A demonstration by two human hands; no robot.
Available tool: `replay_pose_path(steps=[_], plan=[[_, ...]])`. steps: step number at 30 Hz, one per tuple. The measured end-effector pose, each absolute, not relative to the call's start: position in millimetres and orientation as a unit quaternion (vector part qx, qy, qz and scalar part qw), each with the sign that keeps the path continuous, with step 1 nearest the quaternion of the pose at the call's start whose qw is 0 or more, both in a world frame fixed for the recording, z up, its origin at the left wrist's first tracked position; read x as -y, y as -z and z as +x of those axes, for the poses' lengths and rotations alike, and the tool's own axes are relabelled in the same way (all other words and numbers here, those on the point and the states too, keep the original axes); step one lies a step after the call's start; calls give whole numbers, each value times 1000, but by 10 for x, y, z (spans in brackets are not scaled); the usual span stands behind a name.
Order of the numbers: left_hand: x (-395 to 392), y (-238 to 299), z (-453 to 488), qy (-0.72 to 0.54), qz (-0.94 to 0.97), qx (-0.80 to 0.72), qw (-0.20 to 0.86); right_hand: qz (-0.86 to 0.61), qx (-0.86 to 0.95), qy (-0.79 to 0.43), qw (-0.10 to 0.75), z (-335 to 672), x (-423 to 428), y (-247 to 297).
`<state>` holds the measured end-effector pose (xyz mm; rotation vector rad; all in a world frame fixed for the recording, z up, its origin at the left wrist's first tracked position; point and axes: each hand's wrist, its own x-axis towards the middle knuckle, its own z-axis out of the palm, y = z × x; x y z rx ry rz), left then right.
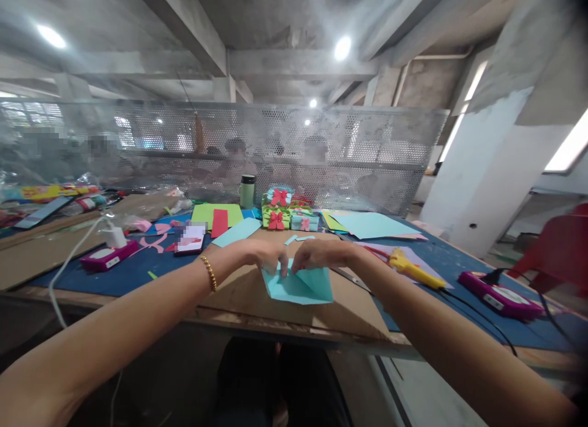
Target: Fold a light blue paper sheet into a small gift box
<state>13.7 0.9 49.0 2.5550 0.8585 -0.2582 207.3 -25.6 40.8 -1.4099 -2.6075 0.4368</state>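
Note:
A light blue sheet of folded paper (301,290) lies on the brown cardboard in front of me, its near part standing up in creased flaps like a shallow open box. My left hand (272,255) is closed at the paper's left far side, with fingertips pointing down inside the fold. From the right, my right hand (319,253) has its fingers curled and pinched at the far edge of the same paper. Both hands partly cover the far side of the sheet. Small light blue strips (299,238) lie just beyond the hands.
Small gift boxes with red bows (276,220) stand behind, beside a green bottle (247,192). A yellow glue gun (411,268) and purple power strip (498,294) lie right; another purple strip (109,256) and a phone (190,238) lie left. Scissors (351,277) sit near my right forearm.

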Motion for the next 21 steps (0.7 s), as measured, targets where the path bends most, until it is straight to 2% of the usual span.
replay_pose_path(steps=[5, 14, 21], plan=[[-62, -454, 68, 77, 911, -315, 256, -489, 847, -207, 9, 2075, 246, -501], [-286, -367, 85, 106, 895, -273, 338, -499, 819, -284, -25, 2177, 43, -436], [-335, -293, 85, 83, 918, -234, 307, -498, 818, -288, -12, 2257, 30, -368]])
